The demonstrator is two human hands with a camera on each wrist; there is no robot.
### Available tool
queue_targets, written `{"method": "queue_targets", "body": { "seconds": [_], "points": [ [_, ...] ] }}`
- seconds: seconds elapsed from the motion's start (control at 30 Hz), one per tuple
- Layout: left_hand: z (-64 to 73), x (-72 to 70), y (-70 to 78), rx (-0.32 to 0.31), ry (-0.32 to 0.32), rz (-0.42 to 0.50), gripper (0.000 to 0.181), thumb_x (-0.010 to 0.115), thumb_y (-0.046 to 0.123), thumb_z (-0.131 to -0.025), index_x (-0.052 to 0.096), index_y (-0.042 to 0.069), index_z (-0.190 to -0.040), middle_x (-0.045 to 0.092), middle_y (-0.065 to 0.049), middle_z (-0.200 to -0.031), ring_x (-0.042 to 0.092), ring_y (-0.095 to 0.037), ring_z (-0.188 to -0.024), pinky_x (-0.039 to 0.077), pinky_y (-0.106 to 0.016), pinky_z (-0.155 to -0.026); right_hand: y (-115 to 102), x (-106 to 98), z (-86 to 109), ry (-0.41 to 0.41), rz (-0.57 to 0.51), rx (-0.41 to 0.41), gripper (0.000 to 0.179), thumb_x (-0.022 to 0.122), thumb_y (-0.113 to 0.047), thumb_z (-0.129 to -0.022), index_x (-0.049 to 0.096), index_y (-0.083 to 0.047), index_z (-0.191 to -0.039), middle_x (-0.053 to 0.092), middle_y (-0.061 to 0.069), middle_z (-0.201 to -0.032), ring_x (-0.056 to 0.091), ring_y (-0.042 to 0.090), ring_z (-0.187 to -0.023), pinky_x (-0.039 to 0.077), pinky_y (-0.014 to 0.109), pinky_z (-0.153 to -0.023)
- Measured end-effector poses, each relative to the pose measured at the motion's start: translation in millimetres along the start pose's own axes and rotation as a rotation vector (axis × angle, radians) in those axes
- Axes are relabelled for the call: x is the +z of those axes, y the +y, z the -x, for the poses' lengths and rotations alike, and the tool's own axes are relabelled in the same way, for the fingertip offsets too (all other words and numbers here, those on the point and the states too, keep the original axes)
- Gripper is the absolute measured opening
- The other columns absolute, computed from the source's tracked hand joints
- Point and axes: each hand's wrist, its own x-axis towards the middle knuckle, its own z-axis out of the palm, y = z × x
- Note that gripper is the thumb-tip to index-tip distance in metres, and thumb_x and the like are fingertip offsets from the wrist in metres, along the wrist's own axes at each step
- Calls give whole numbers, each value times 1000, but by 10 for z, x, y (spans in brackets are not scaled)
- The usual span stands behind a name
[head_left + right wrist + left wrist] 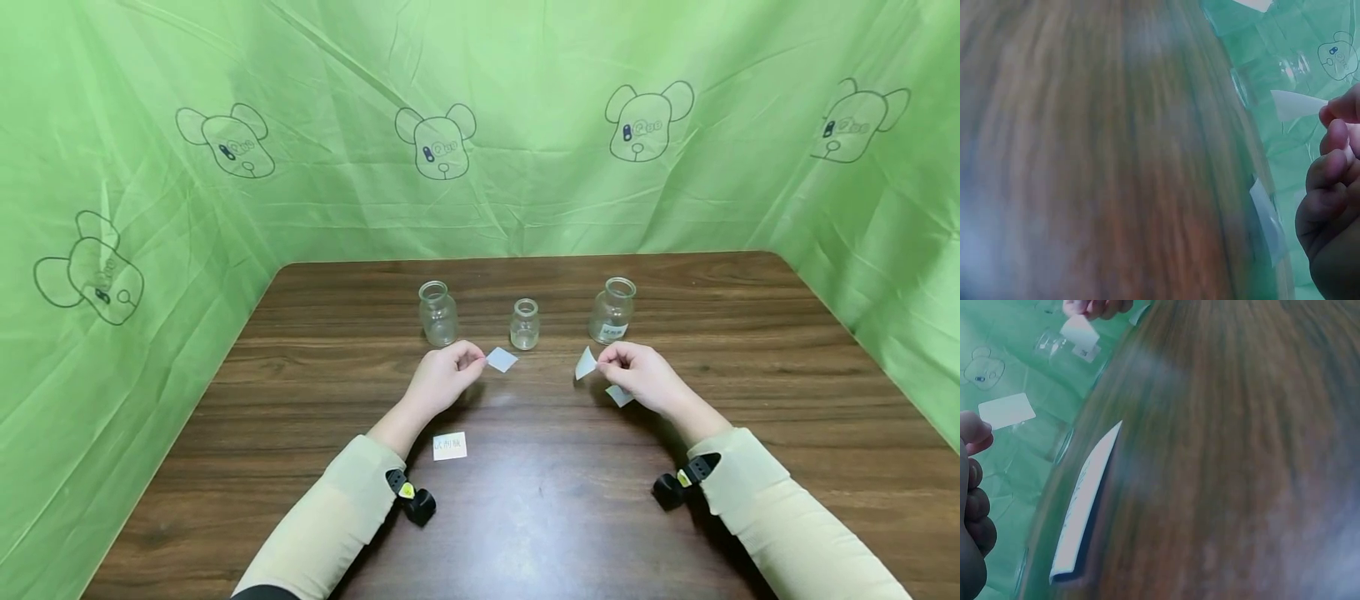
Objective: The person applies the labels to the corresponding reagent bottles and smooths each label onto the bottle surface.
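Pinching 2 slips (502,359) (585,364), apparently by edges, open room between hands (448,375) (641,377)

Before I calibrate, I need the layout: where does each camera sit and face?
Head: on the head, facing forward and down at the brown wooden table; left hand, right hand, pale fabric sleeves show.
Left wrist: on that wrist, facing its hand's work; both hands, cropped.
Right wrist: on that wrist, facing its work; right hand only.
Both wrist views share the thin white paper the right hand pinches.
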Motion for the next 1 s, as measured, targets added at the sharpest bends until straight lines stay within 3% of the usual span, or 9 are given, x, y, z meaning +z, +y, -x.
{"method": "queue_targets", "body": {
  "seconds": [0.23, 0.5, 1.0],
  "points": [
    [-4, -61, -49, 3, 8, -6, 5, 63, 21, -88, 65, 17, -87, 45, 8, -60, 42, -9, -54, 36, -28, -50, -309, -86, 119, -7, 31, 0, 8, 58, 0, -87, 60, 7, -88, 45, -1, -63, 41, 4, -53, 34, 21, -49],
    [17, -119, -102, -4, 8, -9, 4, 63, 20, -88, 65, 16, -87, 46, 8, -60, 43, -9, -54, 37, -28, -51, 169, -88, 17, -11, 20, 6, 8, 62, -9, -89, 62, -1, -89, 46, -4, -63, 43, 7, -52, 37, 24, -48],
    [14, -166, -182, -1, 37, -30, 3, 64, 18, -87, 65, 15, -87, 48, 7, -62, 44, -10, -57, 38, -28, -53, 336, -224, 91, -25, 70, 46, 9, 61, -13, -88, 62, -4, -85, 47, -2, -60, 45, 11, -49, 39, 26, -45]
  ]
}}
